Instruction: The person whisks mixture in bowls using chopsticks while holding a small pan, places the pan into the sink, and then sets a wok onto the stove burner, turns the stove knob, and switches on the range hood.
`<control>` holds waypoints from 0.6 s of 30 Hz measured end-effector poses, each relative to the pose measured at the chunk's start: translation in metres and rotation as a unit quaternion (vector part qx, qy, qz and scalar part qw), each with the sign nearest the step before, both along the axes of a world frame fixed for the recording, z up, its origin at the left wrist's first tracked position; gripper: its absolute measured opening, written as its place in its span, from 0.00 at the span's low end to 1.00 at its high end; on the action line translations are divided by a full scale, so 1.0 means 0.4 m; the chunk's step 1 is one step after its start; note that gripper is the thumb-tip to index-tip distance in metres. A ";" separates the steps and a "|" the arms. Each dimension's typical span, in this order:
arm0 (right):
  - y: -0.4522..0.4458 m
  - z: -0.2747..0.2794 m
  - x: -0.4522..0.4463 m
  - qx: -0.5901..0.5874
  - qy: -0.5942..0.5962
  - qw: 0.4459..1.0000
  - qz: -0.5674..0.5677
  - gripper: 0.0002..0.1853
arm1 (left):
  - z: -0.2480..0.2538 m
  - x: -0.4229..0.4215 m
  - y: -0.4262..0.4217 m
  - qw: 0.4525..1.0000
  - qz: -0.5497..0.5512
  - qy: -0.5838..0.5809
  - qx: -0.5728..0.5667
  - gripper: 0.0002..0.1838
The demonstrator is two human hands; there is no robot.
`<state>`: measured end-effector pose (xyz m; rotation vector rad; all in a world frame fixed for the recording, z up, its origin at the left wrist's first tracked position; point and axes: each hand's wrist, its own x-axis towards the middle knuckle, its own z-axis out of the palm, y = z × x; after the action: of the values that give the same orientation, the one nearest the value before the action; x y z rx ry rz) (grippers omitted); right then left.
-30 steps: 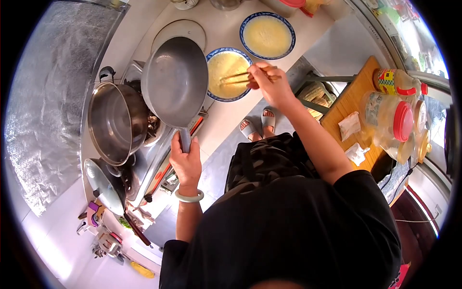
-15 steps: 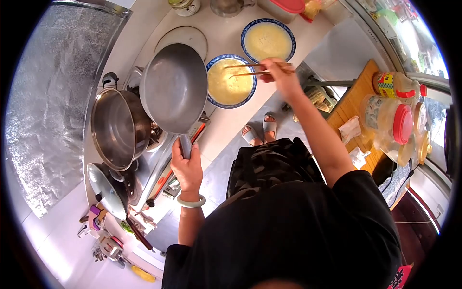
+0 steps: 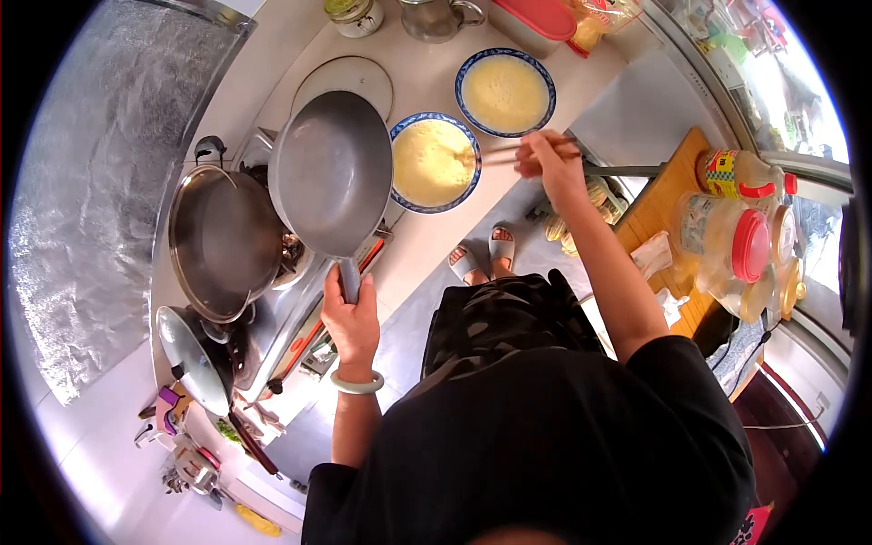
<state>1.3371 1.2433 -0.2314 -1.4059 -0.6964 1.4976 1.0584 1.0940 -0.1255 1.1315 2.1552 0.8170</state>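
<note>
My left hand (image 3: 351, 320) is wrapped round the handle of a grey frying pan (image 3: 331, 173), held above the counter beside the stove. In my right hand (image 3: 550, 163) are wooden chopsticks (image 3: 501, 159), blurred by motion, their tips at the right side of a blue-rimmed bowl (image 3: 436, 207). Pale yellow, frothy liquid fills this bowl, which looks like beaten egg. Just behind it, to the right, stands a second blue-rimmed bowl (image 3: 460, 91) with similar yellow liquid. The pan's inside shows bare grey metal.
A steel pot (image 3: 222, 241) stands on the stove (image 3: 291, 336) at left, with a glass-lidded pan (image 3: 195, 359) nearer me. Behind lie a round white lid (image 3: 363, 77), a metal mug (image 3: 431, 23) and a red-lidded box (image 3: 536, 18). Several plastic jars (image 3: 727, 236) crowd the wooden table at right.
My right hand has moved right and slightly nearer me, drawing the chopsticks toward the bowl's right edge. My left hand still holds the pan in about the same place. The view has shifted slightly.
</note>
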 end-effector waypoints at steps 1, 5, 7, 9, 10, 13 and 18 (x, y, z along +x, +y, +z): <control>-0.019 0.004 0.002 -0.022 -0.004 1.000 0.020 0.10 | 0.000 -0.001 -0.003 1.000 0.001 -0.004 -0.003 0.19; 0.016 -0.023 -0.073 0.037 0.030 0.999 0.010 0.13 | -0.009 -0.004 -0.010 1.000 -0.007 0.008 0.017 0.19; 0.044 -0.007 -0.073 0.015 0.029 0.999 -0.026 0.12 | -0.006 -0.005 -0.014 1.000 -0.005 0.008 0.013 0.20; 0.050 -0.011 -0.066 0.007 0.046 0.998 -0.042 0.12 | 0.001 0.002 -0.012 1.000 0.006 0.002 -0.012 0.19; 0.044 -0.031 -0.077 0.010 0.069 0.997 -0.041 0.12 | 0.004 0.003 -0.011 1.000 0.010 0.000 -0.024 0.19; 0.013 -0.057 -0.118 -0.026 0.111 0.993 -0.002 0.11 | -0.030 -0.012 -0.021 1.000 -0.012 -0.002 0.024 0.19; -0.012 0.027 0.000 -0.032 -0.002 0.999 -0.002 0.10 | -0.015 -0.008 -0.017 1.000 -0.003 -0.009 0.009 0.19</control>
<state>1.3370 1.2385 -0.2205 -1.4571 -0.6538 1.5269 1.0550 1.0871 -0.1313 1.1358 2.1323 0.8416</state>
